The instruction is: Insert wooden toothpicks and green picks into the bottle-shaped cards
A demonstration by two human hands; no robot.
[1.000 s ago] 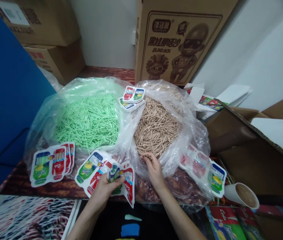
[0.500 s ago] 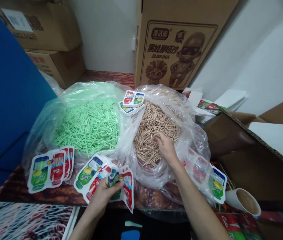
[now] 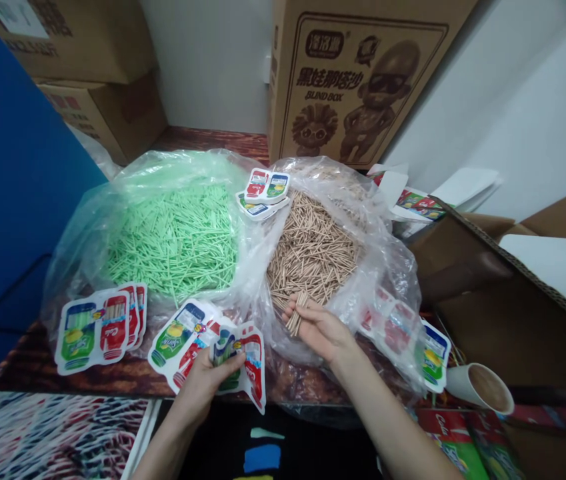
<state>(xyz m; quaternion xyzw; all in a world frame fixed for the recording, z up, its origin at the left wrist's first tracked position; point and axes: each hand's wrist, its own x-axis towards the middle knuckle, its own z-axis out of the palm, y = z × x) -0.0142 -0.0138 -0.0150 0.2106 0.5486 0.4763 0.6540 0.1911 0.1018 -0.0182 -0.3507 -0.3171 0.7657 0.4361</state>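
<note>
My left hand [image 3: 205,379] is closed on a printed packet [image 3: 251,357] with a green side and a red side, bent under the thumb. Beneath it lie more flat packets [image 3: 170,337] of the same print. In my right hand [image 3: 323,330] is a small bunch of thin brown sticks [image 3: 297,315], pinched between thumb and fingers at the near edge of the brown stick pile [image 3: 313,247]. That pile sits in an open clear plastic bag [image 3: 387,253]. Left of it, a second clear bag [image 3: 77,227] holds many light green sticks [image 3: 173,247].
Several packets [image 3: 93,330] lie at the left, and others [image 3: 265,187] rest between the bags. A paper cup [image 3: 483,388] lies tipped by an open carton [image 3: 493,313] at the right. A tall cardboard box [image 3: 363,87] stands behind. Striped items [image 3: 57,437] fill a tray lower left.
My right hand has drawn back from the middle of the brown pile toward me and now shows a bunch of sticks in its fingers. My left hand keeps its hold on the packet.
</note>
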